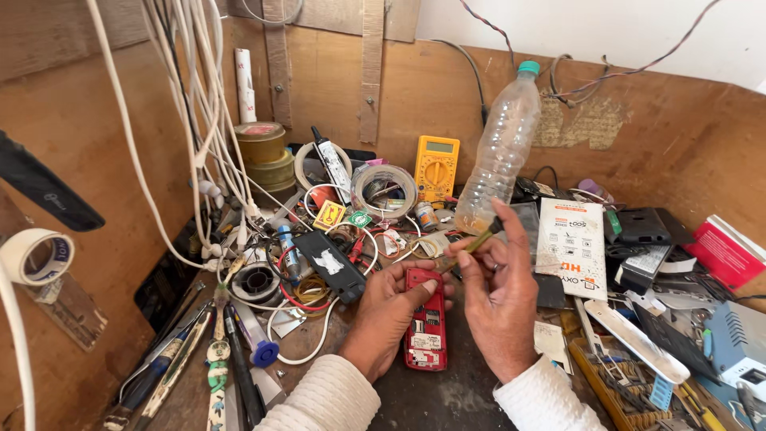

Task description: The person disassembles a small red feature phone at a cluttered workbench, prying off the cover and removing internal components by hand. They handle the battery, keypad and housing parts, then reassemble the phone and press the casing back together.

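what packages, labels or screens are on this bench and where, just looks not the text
White flat package: right of the right hand, rectangular, with orange and black print.
Yellow multimeter: upright against the back wall, grey screen above a round dial.
Red box: far right edge, white trim.
Red phone: under the left hand, opened back with small white labels.
Black casing: left of the hands, torn white sticker.

Bright, even daylight over the cluttered wooden bench [447, 399] — soft, short shadows only. Mild glare on the clear plastic bottle with the green cap [503, 152]. Centre sharp; edges bowed by wide-angle distortion — the dangling white cables [199, 104] curve noticeably at left.
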Available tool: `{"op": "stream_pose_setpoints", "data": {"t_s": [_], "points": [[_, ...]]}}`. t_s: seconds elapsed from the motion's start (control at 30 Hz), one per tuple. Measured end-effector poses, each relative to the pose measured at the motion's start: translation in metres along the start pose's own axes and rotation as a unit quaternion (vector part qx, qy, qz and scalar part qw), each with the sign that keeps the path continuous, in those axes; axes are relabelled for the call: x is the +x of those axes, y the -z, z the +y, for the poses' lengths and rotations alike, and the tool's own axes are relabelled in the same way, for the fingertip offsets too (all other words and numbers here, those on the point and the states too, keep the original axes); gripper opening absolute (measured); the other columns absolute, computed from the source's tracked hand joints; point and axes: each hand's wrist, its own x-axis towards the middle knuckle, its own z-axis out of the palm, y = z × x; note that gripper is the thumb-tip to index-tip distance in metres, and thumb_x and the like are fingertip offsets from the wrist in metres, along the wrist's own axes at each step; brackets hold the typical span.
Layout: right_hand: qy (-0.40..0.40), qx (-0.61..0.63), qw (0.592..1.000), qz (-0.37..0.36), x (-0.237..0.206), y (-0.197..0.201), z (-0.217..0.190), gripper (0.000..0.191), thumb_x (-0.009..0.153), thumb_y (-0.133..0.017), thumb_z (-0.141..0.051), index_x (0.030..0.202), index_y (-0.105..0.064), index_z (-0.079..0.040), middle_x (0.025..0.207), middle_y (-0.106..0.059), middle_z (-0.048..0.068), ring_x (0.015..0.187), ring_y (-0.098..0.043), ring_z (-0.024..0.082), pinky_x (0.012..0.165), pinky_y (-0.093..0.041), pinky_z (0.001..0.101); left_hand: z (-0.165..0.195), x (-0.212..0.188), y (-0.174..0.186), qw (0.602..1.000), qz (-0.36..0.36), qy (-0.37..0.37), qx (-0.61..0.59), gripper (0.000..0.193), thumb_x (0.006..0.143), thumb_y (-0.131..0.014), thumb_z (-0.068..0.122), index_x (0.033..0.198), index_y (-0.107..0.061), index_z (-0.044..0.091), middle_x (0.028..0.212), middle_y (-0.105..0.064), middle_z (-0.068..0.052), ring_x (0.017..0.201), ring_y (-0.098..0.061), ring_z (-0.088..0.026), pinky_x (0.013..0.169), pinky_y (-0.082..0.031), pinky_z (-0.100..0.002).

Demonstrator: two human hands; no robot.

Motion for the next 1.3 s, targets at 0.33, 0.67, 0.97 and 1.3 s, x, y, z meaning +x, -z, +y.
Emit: {"op": "stream_pose_setpoints", "data": {"t_s": [0.33,0.67,0.97,1.3], "points": [[-0.026,-0.061,0.996,0.053,0.001,-0.006,0.007,0.061,0.090,-0.073,0.004,0.146,-0.050,-0.008,0.078,-0.059,0.000,0.071,-0.058,0.005,0.063,-0.055,0.0224,0.001,0.002,0.007,1.000,-0.011,0.007,0.004,0.032,0.093,-0.062,-0.001,0.124,-0.057,-0.007,0.102,-0.075,-0.018,0.085,-0.074,-0.021,0.079,-0.064,-0.034],[0.004,-0.016,1.000,0.017,-0.013,-0.011,-0.014,0.065,0.095,-0.059,0.011,0.154,-0.039,-0.008,0.099,-0.075,0.008,0.095,-0.073,0.011,0.086,-0.060,0.0282,-0.003,-0.017,0.015,1.000,-0.017,0.010,0.001,0.031,0.094,-0.062,0.001,0.124,-0.058,-0.006,0.099,-0.075,-0.017,0.083,-0.074,-0.021,0.078,-0.063,-0.034],[-0.012,-0.123,0.992,0.036,-0.020,-0.008,-0.046,0.059,0.089,-0.076,0.002,0.142,-0.054,-0.010,0.086,-0.069,0.005,0.078,-0.067,0.008,0.067,-0.057,0.0253,0.008,-0.044,0.004,0.999,0.006,0.022,0.023,0.027,0.098,-0.057,0.014,0.117,-0.058,-0.005,0.101,-0.071,-0.020,0.081,-0.075,-0.026,0.073,-0.062,-0.039],[0.045,-0.100,0.992,0.056,-0.032,-0.010,-0.059,0.051,0.093,-0.073,0.003,0.140,-0.057,-0.008,0.084,-0.063,-0.001,0.077,-0.064,0.005,0.068,-0.055,0.0225,-0.009,-0.054,0.017,0.913,0.082,-0.206,0.342,0.035,0.105,-0.065,0.030,0.123,-0.059,0.000,0.114,-0.073,-0.018,0.099,-0.070,-0.023,0.087,-0.052,-0.037]]}}
